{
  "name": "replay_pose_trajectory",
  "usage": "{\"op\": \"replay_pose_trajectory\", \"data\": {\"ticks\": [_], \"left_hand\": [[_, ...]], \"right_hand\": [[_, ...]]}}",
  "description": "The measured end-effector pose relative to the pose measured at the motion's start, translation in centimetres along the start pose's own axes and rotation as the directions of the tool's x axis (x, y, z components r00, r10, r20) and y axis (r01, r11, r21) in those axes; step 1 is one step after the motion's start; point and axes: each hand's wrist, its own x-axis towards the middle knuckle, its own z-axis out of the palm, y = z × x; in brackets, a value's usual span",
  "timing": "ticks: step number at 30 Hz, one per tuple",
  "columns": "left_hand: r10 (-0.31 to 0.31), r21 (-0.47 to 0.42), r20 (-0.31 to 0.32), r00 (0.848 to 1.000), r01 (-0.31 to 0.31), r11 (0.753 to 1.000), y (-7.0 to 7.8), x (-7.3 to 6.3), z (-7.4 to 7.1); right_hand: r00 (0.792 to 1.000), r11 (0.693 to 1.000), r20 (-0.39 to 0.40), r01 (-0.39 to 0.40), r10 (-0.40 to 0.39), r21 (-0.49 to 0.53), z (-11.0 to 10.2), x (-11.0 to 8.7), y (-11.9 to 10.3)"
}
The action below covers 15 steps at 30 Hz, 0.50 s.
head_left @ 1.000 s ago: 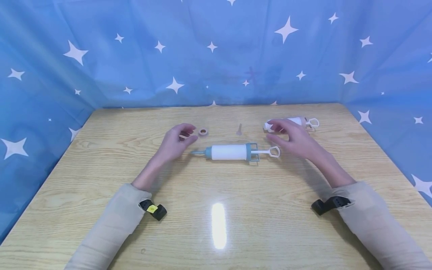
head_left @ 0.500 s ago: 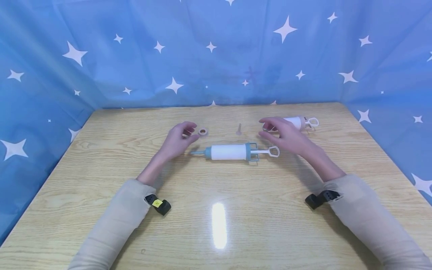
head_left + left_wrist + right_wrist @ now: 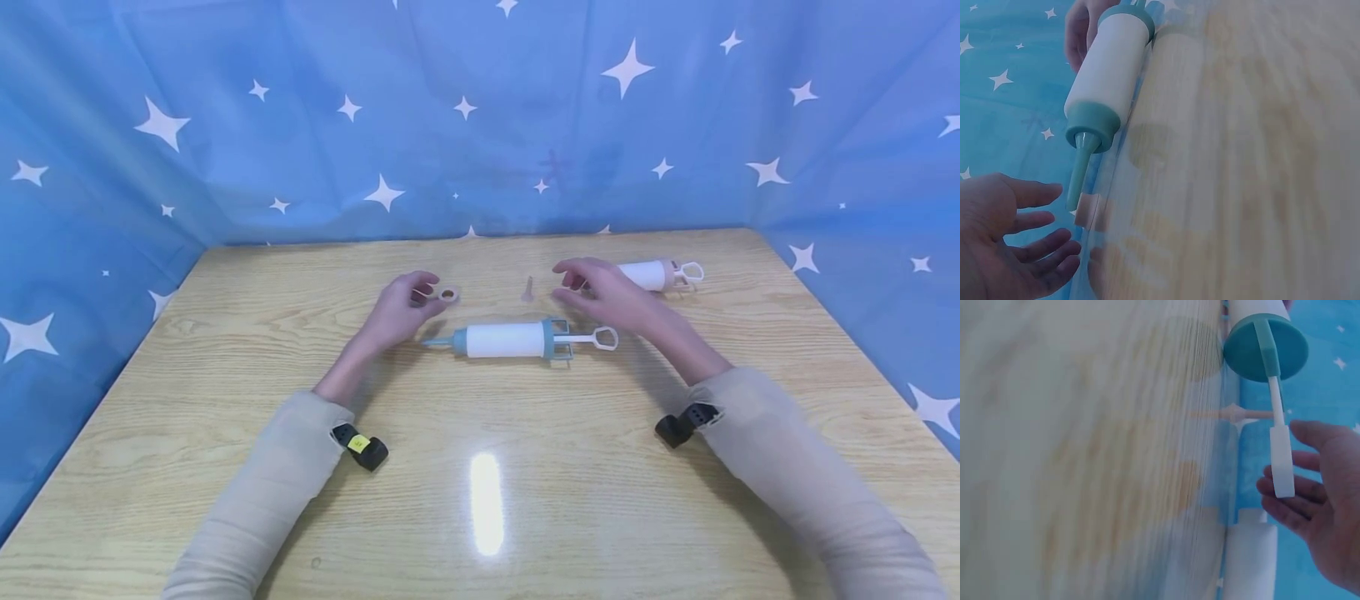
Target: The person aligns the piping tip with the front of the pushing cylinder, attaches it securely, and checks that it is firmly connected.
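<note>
A white-barrelled syringe (image 3: 506, 340) with teal ends lies across the table, its thin nozzle pointing left and its looped white plunger handle (image 3: 604, 337) to the right. My left hand (image 3: 393, 312) is held beyond the nozzle tip with fingers loosely bent and nothing in it; the small pink ring (image 3: 448, 294) is just past its fingertips. Behind the plunger, my right hand (image 3: 611, 293) has its fingers apart and holds nothing. Its fingertips are close to a small pink nozzle (image 3: 528, 290). A second syringe (image 3: 647, 275), with a pink collar, is partly hidden behind this hand.
The wooden table (image 3: 375, 500) ends at the back against a blue curtain (image 3: 300, 125) with white stars. Both sleeved forearms cross the table from the front corners, each with a black wrist camera (image 3: 369, 454).
My right hand has moved left, from over the second syringe toward the pink nozzle. My left hand has shifted slightly right, nearer the pink ring.
</note>
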Motion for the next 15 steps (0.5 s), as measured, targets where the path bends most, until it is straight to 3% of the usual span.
{"op": "replay_pose_trajectory", "data": {"ticks": [8, 15], "left_hand": [[-0.007, -0.025, 0.016, 1.000, 0.008, 1.000, 0.3, 0.5, 0.6], [-0.026, -0.026, 0.031, 0.999, 0.026, 0.999, 0.4, 0.8, 1.1]], "right_hand": [[0.999, 1.000, 0.035, 0.008, -0.009, 0.004, 0.6, 1.5, 0.0], [0.998, 0.999, 0.063, -0.033, 0.031, 0.031, 1.0, 2.0, -0.5]]}}
